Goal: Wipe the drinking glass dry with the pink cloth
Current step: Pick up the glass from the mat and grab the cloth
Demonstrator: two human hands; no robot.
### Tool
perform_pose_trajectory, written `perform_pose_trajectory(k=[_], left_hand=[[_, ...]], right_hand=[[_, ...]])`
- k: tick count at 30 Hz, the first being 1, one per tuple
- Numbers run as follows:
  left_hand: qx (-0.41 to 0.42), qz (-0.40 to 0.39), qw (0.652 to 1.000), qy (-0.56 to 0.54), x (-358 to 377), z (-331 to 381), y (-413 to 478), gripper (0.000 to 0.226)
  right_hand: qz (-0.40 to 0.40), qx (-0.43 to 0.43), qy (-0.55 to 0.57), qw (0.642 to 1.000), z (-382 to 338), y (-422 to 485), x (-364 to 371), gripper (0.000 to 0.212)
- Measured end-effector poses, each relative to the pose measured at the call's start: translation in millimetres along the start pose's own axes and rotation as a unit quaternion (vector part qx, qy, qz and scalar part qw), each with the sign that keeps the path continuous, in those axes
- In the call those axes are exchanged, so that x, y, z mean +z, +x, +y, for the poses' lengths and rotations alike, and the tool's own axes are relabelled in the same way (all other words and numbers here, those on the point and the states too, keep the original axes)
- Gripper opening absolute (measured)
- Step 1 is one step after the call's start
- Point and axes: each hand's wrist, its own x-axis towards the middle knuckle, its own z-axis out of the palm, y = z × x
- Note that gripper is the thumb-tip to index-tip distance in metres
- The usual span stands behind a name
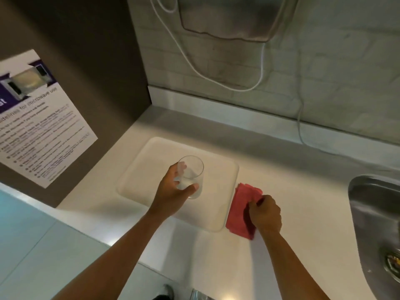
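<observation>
- Head view shows me the big white table (281, 180) first, and everything for this job sits on it or hangs just over it.
- At the far right is a shiny metal sink (372, 215). I can see only part of it, with a drain (392, 262) low down that has some small bits in it. I cannot tell what the bits are.
- Next in size is a flat white tray (151, 152) in the middle of the table. Nothing rests on its bare part that I can see.
- Then comes the pink cloth (240, 211). It lies folded on the table, touching the right edge of the tray.
- My right hand (267, 215) is on the cloth. Its grip is curled closed and pinches the top of the cloth, which looks as if it lies on the table, not lifted.
- My left hand (173, 191) has its grip wrapped round the drinking glass (191, 176), thumb on the near side and fingers round the far side.
- I hold the glass over the tray, leaning a little. I cannot tell if its bottom touches the tray.
- Inside the glass I see no drink. It looks a bit cloudy low down, which may be wet, but I cannot be sure.
- I think the job has only just begun: both things are in hand, but cloth and glass are apart.
- All the wiping, inside and outside, is left to do.
</observation>
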Motion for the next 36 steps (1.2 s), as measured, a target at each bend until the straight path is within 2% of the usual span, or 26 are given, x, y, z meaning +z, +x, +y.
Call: perform_pose_trajectory(k=[2,6,10,15,17,20,23,25,32,36], left_hand=[[0.002,0.007,1.000,-0.012,1,-3,4,0.081],[-0.005,0.025,0.998,-0.051,3,0,14,0.078],[-0.066,0.055,0.982,-0.168,8,12,17,0.072],[-0.165,-0.024,0.936,-0.309,19,14,3,0.045],[-0.181,-0.064,0.927,-0.323,26,14,-8,0.049],[-0.180,-0.130,0.914,-0.339,33,14,-28,0.055],[-0.175,-0.171,0.889,-0.386,29,13,-40,0.052],[-0.167,-0.172,0.884,-0.401,18,11,-43,0.055],[-0.159,-0.162,0.876,-0.426,8,20,-46,0.058],[-0.199,-0.146,0.870,-0.427,3,20,-46,0.062]], right_hand=[[-0.009,-0.010,0.030,0.999,0,5,0,0.022],[-0.005,-0.081,0.088,0.993,3,0,0,0.015],[-0.043,-0.124,0.169,0.977,-2,-22,-6,0.010],[-0.046,-0.158,0.257,0.952,-33,-57,-30,0.011],[-0.040,-0.176,0.270,0.946,-53,-72,-40,0.014],[-0.062,-0.237,0.272,0.930,-78,-100,-45,0.019],[-0.068,-0.288,0.229,0.927,-87,-117,-44,0.026],[-0.079,-0.297,0.202,0.930,-92,-124,-39,0.025],[-0.077,-0.342,0.130,0.927,-94,-144,-31,0.051],[-0.078,-0.327,0.131,0.932,-89,-145,-33,0.044]])
